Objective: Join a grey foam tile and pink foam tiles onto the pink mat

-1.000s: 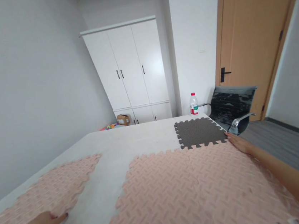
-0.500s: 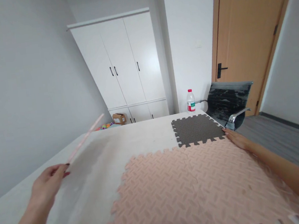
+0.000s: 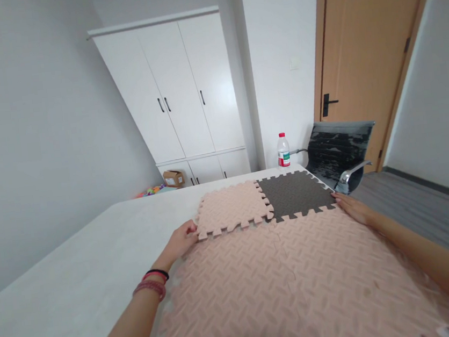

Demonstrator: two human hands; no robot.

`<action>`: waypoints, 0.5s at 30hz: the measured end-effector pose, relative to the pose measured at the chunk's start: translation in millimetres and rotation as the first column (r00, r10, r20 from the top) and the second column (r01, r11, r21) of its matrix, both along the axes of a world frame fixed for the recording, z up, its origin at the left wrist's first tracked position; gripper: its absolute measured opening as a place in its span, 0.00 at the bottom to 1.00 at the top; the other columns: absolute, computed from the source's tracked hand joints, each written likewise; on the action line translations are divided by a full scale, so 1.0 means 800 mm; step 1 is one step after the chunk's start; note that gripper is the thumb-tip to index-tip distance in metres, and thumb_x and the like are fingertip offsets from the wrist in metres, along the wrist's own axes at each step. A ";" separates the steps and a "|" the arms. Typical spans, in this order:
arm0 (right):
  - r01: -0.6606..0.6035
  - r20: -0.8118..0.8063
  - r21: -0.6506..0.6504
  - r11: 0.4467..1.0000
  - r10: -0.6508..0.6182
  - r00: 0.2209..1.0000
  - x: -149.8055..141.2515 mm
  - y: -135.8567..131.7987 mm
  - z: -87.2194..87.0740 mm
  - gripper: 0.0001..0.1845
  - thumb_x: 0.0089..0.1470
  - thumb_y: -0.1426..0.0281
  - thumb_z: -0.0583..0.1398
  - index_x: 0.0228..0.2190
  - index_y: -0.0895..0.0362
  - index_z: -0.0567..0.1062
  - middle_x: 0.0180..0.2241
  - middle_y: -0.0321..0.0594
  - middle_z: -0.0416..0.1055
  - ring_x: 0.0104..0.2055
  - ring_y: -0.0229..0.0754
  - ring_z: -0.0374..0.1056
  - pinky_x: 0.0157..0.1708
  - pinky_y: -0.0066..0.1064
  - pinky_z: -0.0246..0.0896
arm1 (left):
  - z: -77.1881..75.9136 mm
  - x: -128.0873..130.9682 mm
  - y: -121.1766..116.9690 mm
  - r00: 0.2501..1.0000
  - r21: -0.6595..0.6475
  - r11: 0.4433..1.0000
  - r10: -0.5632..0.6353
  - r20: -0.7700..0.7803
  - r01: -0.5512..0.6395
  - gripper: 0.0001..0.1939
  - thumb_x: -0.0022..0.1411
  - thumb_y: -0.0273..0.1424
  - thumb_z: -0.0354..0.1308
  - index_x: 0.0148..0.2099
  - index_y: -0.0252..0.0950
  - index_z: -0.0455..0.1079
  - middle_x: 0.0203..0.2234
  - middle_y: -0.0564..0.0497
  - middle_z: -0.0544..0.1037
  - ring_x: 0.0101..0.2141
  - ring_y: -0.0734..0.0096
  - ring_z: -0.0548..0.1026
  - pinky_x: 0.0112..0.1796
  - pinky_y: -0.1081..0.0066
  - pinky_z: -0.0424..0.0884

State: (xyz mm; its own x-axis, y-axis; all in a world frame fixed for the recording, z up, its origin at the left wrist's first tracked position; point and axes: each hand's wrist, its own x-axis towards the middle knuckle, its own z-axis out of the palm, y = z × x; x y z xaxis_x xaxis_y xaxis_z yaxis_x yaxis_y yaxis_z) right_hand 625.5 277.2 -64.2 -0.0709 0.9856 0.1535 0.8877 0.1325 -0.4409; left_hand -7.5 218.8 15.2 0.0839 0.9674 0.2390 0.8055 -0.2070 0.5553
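Note:
A loose pink foam puzzle tile [image 3: 232, 206] lies at the far side of the table, its right edge against the dark grey tile [image 3: 295, 194]. My left hand [image 3: 180, 239] grips the pink tile's near left corner, fingers closed on its edge. My right hand [image 3: 353, 209] rests flat on the far right corner of the large joined pink mat [image 3: 286, 280], beside the grey tile, fingers stretched out. The joined mat covers the near right part of the white table [image 3: 67, 284].
A water bottle [image 3: 283, 150] stands at the table's far edge. A black office chair [image 3: 340, 156] sits beyond the right corner, before a wooden door [image 3: 361, 50]. A white cabinet [image 3: 175, 87] stands at the back with a small cardboard box [image 3: 173, 178] at its foot.
My left hand lifted the pink tile from the left of the table, carried it across, and set it down beside the grey tile. The right hand stayed where it was.

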 end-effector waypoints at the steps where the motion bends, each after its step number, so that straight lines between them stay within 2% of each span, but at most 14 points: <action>1: -0.006 -0.005 -0.001 1.000 0.005 1.000 0.001 0.001 -0.001 0.36 0.60 0.56 0.37 0.60 0.65 0.57 0.64 0.45 0.51 0.66 0.40 0.44 0.65 0.30 0.32 | -0.003 -0.002 -0.001 1.000 -0.006 1.000 -0.007 -0.021 0.007 0.09 0.47 0.38 0.53 0.28 0.40 0.59 0.27 0.56 0.72 0.31 0.67 0.69 0.35 0.69 0.66; 9: -0.020 -0.029 -0.007 1.000 0.020 0.999 0.004 0.004 -0.005 0.37 0.60 0.55 0.37 0.61 0.66 0.56 0.64 0.46 0.49 0.66 0.39 0.43 0.65 0.28 0.29 | -0.010 -0.016 0.004 0.989 -0.008 0.999 -0.041 -0.145 0.040 0.06 0.51 0.36 0.49 0.32 0.40 0.61 0.28 0.55 0.71 0.34 0.65 0.69 0.39 0.67 0.63; 12: -0.013 -0.029 -0.010 1.000 0.013 1.000 0.003 0.003 -0.003 0.37 0.60 0.55 0.37 0.60 0.65 0.57 0.64 0.46 0.50 0.66 0.40 0.43 0.65 0.30 0.30 | -0.011 -0.019 0.007 0.984 0.000 0.999 -0.043 -0.172 0.043 0.08 0.57 0.38 0.44 0.32 0.40 0.60 0.28 0.54 0.70 0.34 0.65 0.69 0.39 0.68 0.62; 15: -0.006 -0.032 -0.014 1.000 0.006 0.999 0.003 0.003 -0.002 0.36 0.60 0.55 0.37 0.60 0.65 0.57 0.64 0.46 0.50 0.66 0.41 0.44 0.65 0.31 0.31 | -0.012 -0.020 0.005 0.979 0.012 0.999 -0.048 -0.198 0.051 0.10 0.58 0.40 0.45 0.30 0.40 0.59 0.28 0.55 0.70 0.33 0.66 0.69 0.38 0.68 0.62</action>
